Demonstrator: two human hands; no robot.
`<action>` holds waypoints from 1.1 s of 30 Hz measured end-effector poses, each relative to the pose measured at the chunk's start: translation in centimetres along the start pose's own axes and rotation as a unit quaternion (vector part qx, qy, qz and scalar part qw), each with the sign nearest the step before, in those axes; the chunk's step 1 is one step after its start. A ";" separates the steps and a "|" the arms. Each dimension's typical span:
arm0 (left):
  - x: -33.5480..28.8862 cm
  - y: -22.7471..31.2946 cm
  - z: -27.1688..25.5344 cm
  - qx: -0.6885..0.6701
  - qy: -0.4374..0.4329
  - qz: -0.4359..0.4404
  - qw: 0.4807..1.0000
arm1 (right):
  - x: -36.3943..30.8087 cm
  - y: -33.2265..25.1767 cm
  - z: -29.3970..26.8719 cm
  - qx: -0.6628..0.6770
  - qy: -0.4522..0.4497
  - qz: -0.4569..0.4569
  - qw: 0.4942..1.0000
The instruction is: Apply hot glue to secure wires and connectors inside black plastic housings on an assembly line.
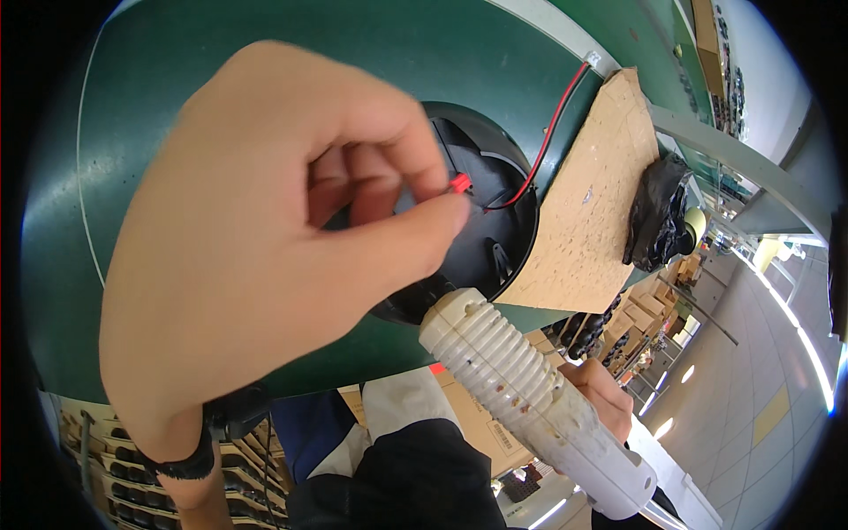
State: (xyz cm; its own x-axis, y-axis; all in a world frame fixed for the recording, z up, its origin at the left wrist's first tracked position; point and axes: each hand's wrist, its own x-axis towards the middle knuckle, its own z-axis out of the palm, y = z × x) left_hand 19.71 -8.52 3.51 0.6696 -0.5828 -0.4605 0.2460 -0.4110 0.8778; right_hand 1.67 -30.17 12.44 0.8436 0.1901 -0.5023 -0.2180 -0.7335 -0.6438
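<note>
Green worktop (159,106), pale edging; brown board (583,199) near right side, black plastic bag (655,216) at its edge. Beyond: cartons (649,305), tiled floor (742,415), bright strips of light. My left hand (291,212) half curled over black round housing (508,146), thumb and forefinger tips pinching small red piece (460,183) above its inside. Red-and-black wires (549,137) run from housing to white plug (593,58). My right hand (602,397) closed round pale ribbed tool (530,397), fingers partly hidden.
</note>
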 end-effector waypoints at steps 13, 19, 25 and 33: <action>-4.8 -5.2 -0.6 0.005 -0.027 0.120 0.992 | -0.5 1.1 0.3 0.000 0.006 -0.011 1.000; -4.6 -5.8 -0.2 -0.011 -0.031 0.151 0.988 | 0.6 0.2 -0.4 0.011 0.003 0.024 1.000; -4.8 -5.1 -1.1 0.068 0.014 0.155 0.985 | 0.6 -0.1 -0.3 0.011 -0.011 -0.010 1.000; -5.9 -5.8 -0.1 0.114 0.071 0.142 0.981 | 0.1 -0.3 -0.4 0.056 -0.026 0.069 0.996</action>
State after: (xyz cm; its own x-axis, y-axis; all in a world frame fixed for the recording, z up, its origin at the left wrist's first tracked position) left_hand 14.46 -2.64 1.17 0.7832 -0.5999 -0.1636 -0.1174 -0.4011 0.9085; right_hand 1.99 -30.23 12.84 0.7764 0.1283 -0.6170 -0.3855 -0.6779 -0.6260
